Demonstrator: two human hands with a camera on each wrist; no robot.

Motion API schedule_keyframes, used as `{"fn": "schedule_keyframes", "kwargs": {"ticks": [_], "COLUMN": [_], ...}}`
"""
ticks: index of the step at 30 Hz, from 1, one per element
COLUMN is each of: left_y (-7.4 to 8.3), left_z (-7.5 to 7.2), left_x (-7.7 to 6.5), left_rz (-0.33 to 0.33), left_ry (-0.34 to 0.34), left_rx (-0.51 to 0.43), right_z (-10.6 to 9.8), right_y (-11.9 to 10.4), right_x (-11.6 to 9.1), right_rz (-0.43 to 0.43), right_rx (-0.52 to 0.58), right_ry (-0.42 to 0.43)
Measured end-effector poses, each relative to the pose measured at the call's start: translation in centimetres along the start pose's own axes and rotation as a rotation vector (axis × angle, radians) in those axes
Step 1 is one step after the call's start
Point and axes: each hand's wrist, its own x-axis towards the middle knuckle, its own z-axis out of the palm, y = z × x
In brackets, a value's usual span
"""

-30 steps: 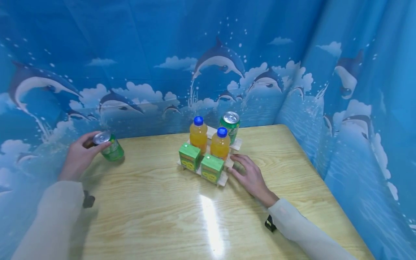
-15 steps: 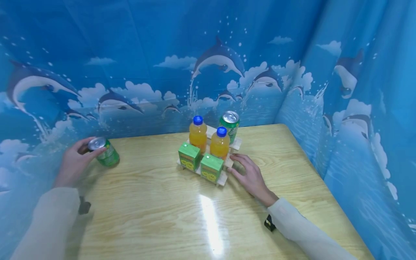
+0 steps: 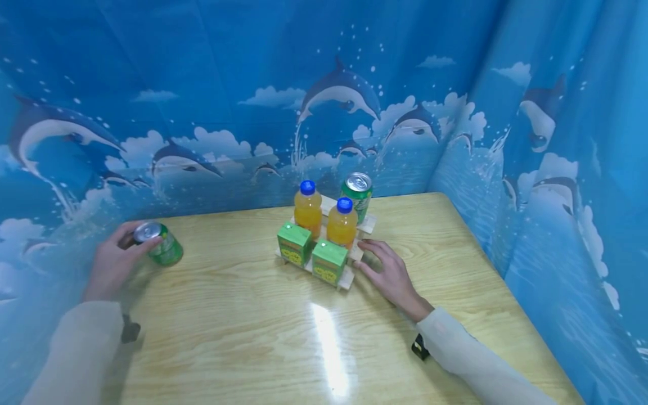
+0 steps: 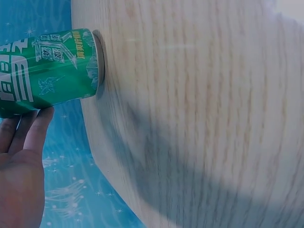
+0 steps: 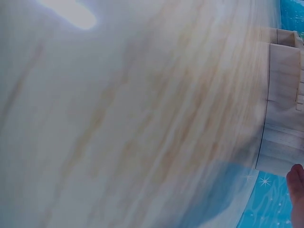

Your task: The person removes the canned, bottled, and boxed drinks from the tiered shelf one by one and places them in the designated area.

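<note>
At the table's left, my left hand (image 3: 112,265) holds a green soda can (image 3: 168,251) near its top, thumb in front and fingers behind. In the left wrist view the can's base (image 4: 97,59) is close to the tabletop; whether it touches I cannot tell. My right hand (image 3: 392,275) touches the right side of a stepped wooden rack (image 3: 347,279), its fingers loosely bent. Two green juice boxes (image 3: 329,264) stand on the front step. Behind them are two orange juice bottles (image 3: 341,228) with blue caps. Another green soda can (image 3: 358,197) occupies the back step.
The wood-grain table (image 3: 238,326) has a bright light reflection near its middle. A blue dolphin-print curtain (image 3: 228,101) hangs along the far edge and down the right side.
My left hand and the soda can have shifted left and a little towards me, by less in the last half second. The right hand, the rack and its drinks stay in place.
</note>
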Motion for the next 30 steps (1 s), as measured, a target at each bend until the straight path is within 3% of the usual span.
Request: {"fn": "schedule_keyframes", "kwargs": {"ticks": [16, 30], "left_y": [-0.33, -0.61], "left_z": [0.26, 0.18], "left_x": [-0.31, -0.18], "left_rz": [-0.027, 0.015], "left_ry": [0.007, -0.033], "left_rx": [-0.023, -0.015], "right_z": [0.11, 0.09], "right_y": [0.21, -0.51], "right_x": [0.12, 0.33], "right_rz": [-0.040, -0.024], "right_rx": [-0.008, 0.000], "right_ry": [0.020, 0.048]}}
